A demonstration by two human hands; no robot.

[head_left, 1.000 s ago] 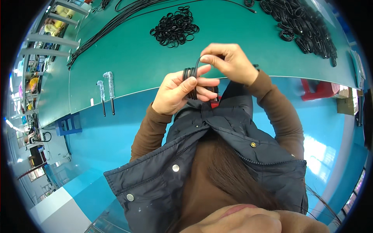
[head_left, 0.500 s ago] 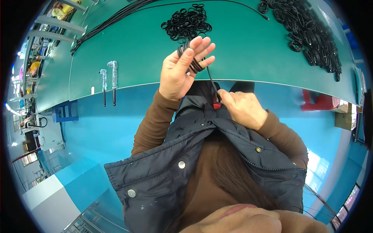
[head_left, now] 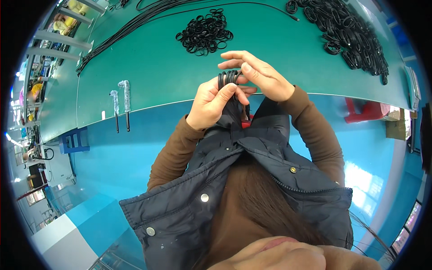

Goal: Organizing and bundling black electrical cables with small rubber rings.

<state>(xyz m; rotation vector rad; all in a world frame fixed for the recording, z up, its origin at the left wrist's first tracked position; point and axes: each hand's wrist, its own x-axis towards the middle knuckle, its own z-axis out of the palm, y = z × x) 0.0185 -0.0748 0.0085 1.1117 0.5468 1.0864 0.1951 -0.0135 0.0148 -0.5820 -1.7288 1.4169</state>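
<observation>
Several loops of black cable (head_left: 228, 78) are wound around the fingers of my left hand (head_left: 208, 107), just over the near edge of the green table. The left thumb presses against the lower side of the coil. My right hand (head_left: 270, 80) is at the coil's right side, its thumb close against the cable and its fingers reaching over the far side. The right fingertips partly hide one another, so the exact grip is hard to make out. A short stretch of black cable hangs below the hands, in front of my dark jacket.
On the green table (head_left: 157, 74) lie a heap of small black rings (head_left: 204, 36), a pile of coiled black cables (head_left: 353, 33) at right and long straight cables (head_left: 119, 33) at far left. Two plastic-wrapped tools (head_left: 126, 96) overhang the near edge. A red stool (head_left: 357, 116) stands at right.
My right hand has risen from below the table edge, where it pinched the cable, up to the coil. My left hand has turned and lowered slightly, the loops still around its fingers.
</observation>
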